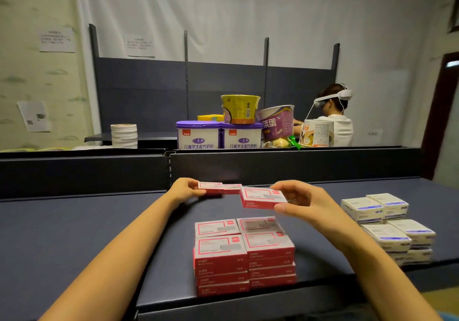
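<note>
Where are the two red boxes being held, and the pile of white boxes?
right red box [262, 195]: head view, its top face.
left red box [219, 187]: head view, its top face.
pile of white boxes [386, 236]: head view, top of a front box.

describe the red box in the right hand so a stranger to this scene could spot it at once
On the dark shelf board, find the stack of red boxes in the middle and look just above it. The red box pinched in the right hand is the tilted one nearer the camera; the left hand holds the other box, flatter and farther back.
</note>
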{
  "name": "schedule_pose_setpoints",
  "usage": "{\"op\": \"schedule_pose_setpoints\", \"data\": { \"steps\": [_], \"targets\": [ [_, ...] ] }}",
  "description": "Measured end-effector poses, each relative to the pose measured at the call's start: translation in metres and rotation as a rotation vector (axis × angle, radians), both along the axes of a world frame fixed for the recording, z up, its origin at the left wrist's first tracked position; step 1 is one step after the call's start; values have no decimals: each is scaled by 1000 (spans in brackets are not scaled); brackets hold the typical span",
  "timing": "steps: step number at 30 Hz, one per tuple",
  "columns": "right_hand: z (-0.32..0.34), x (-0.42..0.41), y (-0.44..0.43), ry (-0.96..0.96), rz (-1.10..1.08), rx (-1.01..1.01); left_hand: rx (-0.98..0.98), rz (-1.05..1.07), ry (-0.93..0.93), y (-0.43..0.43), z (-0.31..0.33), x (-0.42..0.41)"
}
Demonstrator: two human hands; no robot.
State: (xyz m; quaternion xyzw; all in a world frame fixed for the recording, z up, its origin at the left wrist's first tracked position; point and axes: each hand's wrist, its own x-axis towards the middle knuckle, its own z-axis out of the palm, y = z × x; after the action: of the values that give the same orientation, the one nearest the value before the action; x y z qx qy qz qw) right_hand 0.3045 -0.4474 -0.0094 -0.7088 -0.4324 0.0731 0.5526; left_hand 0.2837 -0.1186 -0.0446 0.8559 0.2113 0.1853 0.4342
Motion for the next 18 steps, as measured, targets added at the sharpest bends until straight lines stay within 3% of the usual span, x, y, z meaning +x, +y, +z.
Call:
{"op": "schedule_pose_setpoints", "data": {
  "steps": [7, 14, 18],
  "targets": [
    [21, 59, 71, -96, -89, -102, 140, 55, 43, 10, -12, 8],
    [-23, 127, 137, -112, -138, -357, 191, 75, 18, 7, -14, 12],
    [-34, 136, 151, -91, -143, -339, 208, 84, 12, 7, -15, 14]
  ]
}}
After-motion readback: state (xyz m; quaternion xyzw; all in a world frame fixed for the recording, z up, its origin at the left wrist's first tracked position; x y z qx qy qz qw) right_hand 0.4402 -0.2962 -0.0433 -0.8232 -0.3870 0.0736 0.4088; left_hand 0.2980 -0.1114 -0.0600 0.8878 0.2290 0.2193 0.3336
